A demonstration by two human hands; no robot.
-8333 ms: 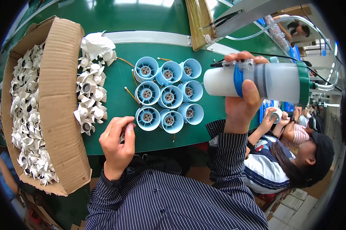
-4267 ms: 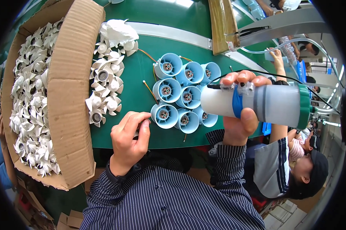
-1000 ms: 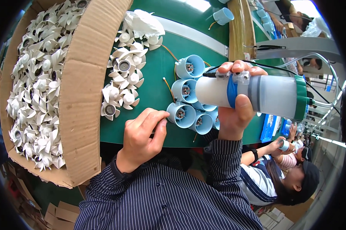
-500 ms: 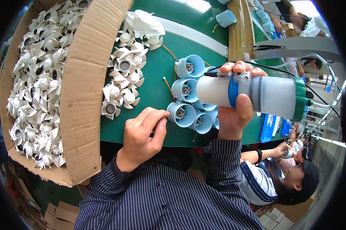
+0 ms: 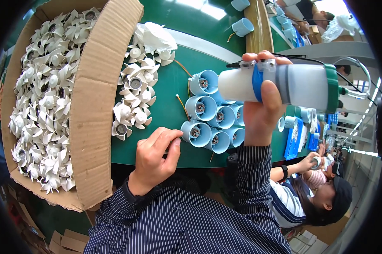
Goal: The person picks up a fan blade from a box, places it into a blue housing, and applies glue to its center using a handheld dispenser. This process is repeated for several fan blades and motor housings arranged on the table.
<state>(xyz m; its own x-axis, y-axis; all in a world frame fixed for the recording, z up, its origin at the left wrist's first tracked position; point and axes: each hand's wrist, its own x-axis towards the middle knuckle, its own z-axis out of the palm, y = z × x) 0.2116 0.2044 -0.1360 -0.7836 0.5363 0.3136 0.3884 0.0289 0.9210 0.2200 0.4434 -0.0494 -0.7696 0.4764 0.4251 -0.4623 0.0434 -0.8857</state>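
My right hand grips a thick translucent white cylinder with a grey ring, a blue band and a green ribbed cap. It is held sideways above the light blue housings, with hose and cable at its capped end. My left hand is closed, thumb and index finger close together. Its fingertips are at the rim of the nearest light blue cup-shaped housing; anything between them is hidden. Several such housings stand together, a small motor core inside each. Wires trail from some; one housing stands at the far left.
A cardboard box full of white fan blades stands at the left. More fan blades lie between box and housings, beside a white plastic bag. A wooden bar runs behind. To the right, a co-worker sits near blue trays.
My right hand and the cylinder have shifted slightly up in the picture. The view has also moved a little, and my left hand stays by the same housing.
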